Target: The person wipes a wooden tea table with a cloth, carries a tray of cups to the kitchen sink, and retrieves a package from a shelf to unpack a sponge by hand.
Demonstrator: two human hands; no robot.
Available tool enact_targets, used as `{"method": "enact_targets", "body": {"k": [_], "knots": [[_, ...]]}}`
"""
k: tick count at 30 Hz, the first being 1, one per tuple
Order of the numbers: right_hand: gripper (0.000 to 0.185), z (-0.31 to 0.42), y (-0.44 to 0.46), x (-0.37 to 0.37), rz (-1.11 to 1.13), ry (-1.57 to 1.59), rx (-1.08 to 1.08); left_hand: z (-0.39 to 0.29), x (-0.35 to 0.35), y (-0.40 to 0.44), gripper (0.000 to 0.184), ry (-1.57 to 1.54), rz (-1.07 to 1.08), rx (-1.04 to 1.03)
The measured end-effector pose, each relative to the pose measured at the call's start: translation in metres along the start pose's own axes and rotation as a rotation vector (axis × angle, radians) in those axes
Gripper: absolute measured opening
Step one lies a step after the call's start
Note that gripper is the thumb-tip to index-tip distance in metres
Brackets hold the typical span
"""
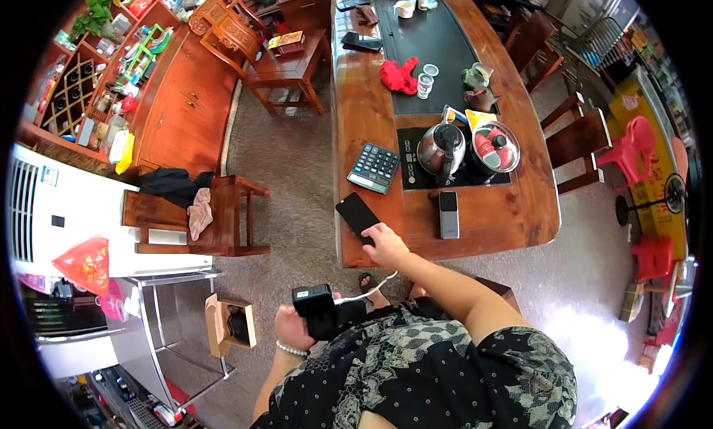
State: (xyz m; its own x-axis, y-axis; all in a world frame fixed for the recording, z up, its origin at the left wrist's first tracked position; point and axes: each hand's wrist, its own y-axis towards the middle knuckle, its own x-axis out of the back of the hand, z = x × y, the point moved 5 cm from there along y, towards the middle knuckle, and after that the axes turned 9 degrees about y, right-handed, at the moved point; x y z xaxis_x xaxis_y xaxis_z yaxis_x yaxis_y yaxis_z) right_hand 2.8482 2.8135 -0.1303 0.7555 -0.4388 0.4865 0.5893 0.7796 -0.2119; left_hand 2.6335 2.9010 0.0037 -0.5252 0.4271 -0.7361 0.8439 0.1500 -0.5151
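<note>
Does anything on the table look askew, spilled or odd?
No spill shows. A bright red, crumpled cloth-like bundle lies untidily beside small clear cups; the flat black phone touched by the right hand sits slanted on the brown wooden table.

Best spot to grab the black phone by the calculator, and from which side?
Probably pinch the long edges of the black phone near its closer end, coming from the near side: it lies slim and flat on the table, and the right hand is at that end.

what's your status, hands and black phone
Right hand touching black phone on table. Left hand holding black device, white cable beside it. Calculator near phone, not covering it.
</note>
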Motion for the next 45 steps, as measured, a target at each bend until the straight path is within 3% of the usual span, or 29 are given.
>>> {"method": "enact_targets", "body": {"k": [5,11,14,17,20,21,22,24,26,28,30,32,34,36,38,40,41,45], "knots": [[0.021,-0.032,-0.010,0.031,-0.087,-0.063,0.023,-0.012,0.040,0.022,0.070,-0.126,0.054,0.088],[0.011,-0.008,0.029,0.094,-0.106,-0.091,0.106,-0.028,0.065,0.050,0.072,-0.069,-0.032,0.134],[0.011,0.013,0.087,0.133,-0.166,-0.116,0.200,-0.032,0.061,0.063,0.061,-0.041,-0.072,0.184],[0.021,0.009,0.170,0.164,-0.193,-0.096,0.115,-0.033,0.057,0.071,0.019,-0.099,-0.162,0.157],[0.026,-0.019,0.262,0.190,-0.257,-0.074,-0.093,-0.033,0.050,0.080,0.048,-0.172,-0.118,0.092],[0.032,-0.028,0.286,0.200,-0.344,-0.193,-0.145,-0.034,0.046,0.084,0.059,-0.192,-0.107,0.077],[0.037,-0.020,0.302,0.213,-0.344,-0.209,-0.275,-0.036,0.040,0.084,0.060,-0.138,-0.226,0.086],[0.048,-0.030,0.342,0.229,-0.412,-0.364,-0.371,-0.013,0.096,0.077,0.071,-0.217,-0.327,0.061],[0.053,-0.045,0.376,0.244,-0.528,-0.486,-0.366,-0.023,0.078,0.084,0.076,-0.252,-0.358,0.047],[0.053,-0.050,0.394,0.254,-0.549,-0.605,-0.396,-0.039,0.034,0.086,0.075,-0.242,-0.317,0.048],[0.045,-0.080,0.417,0.253,-0.378,-0.458,-0.475,-0.032,0.042,0.085,0.074,-0.304,-0.347,0.002],[0.030,-0.093,0.445,0.263,-0.455,-0.364,-0.352,-0.028,0.047,0.085,0.072,-0.366,-0.348,-0.020],[0.018,-0.082,0.466,0.277,-0.695,-0.216,-0.208,-0.025,0.049,0.083,0.071,-0.367,-0.384,-0.029],[0.028,-0.073,0.490,0.284,-0.583,-0.249,-0.229,-0.023,0.048,0.080,0.071,-0.354,-0.428,-0.025],[0.043,-0.044,0.477,0.277,-0.449,-0.365,-0.412,-0.020,0.050,0.078,0.071,-0.340,-0.455,-0.030],[0.054,-0.107,0.507,0.245,-0.358,-0.205,-0.472,-0.019,0.051,0.076,0.071,-0.343,-0.471,-0.046],[0.056,-0.070,0.481,0.236,-0.381,-0.290,-0.496,-0.017,0.051,0.073,0.071,-0.356,-0.477,-0.054],[0.049,-0.055,0.455,0.182,-0.434,-0.512,-0.222,-0.015,0.049,0.074,0.071,-0.287,-0.452,-0.100]]}}
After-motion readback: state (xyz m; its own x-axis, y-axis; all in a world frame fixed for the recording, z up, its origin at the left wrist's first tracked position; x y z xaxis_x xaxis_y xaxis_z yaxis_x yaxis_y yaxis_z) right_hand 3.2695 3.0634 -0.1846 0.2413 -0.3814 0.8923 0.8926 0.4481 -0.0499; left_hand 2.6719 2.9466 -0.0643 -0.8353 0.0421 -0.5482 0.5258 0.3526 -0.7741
